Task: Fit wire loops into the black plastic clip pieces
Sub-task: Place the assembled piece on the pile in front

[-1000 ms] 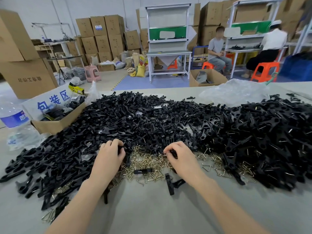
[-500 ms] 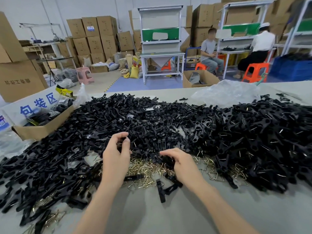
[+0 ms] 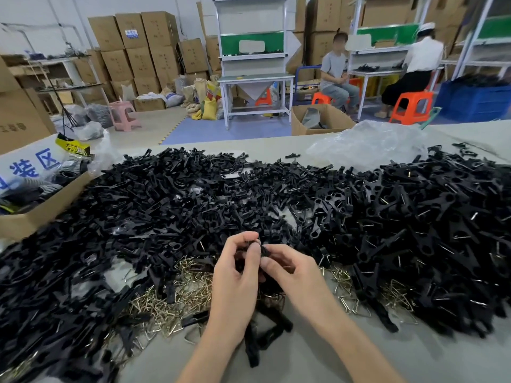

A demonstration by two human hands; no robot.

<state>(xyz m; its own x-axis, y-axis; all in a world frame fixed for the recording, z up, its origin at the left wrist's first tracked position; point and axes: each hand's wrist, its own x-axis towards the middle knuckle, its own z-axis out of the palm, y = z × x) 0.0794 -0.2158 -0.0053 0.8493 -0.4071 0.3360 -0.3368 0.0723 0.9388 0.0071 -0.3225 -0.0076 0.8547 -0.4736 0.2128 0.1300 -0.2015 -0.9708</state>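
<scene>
A wide heap of black plastic clip pieces covers the table from left to right. Brass-coloured wire loops lie in a patch at the heap's near edge. My left hand and my right hand are raised together above the loops, fingertips meeting. Between them they pinch a black clip piece, mostly hidden by the fingers. Whether a wire loop is also in the fingers cannot be told. A few loose clip pieces lie on the table beneath my wrists.
An open cardboard box with packaged goods stands at the table's left. A crumpled clear plastic bag lies at the back right. Beyond the table are stacked cartons, workbenches and two seated people on orange stools.
Both hands have lifted off the pile and come together in the middle, now holding a black clip piece between them. The camera has turned slightly to the right.
</scene>
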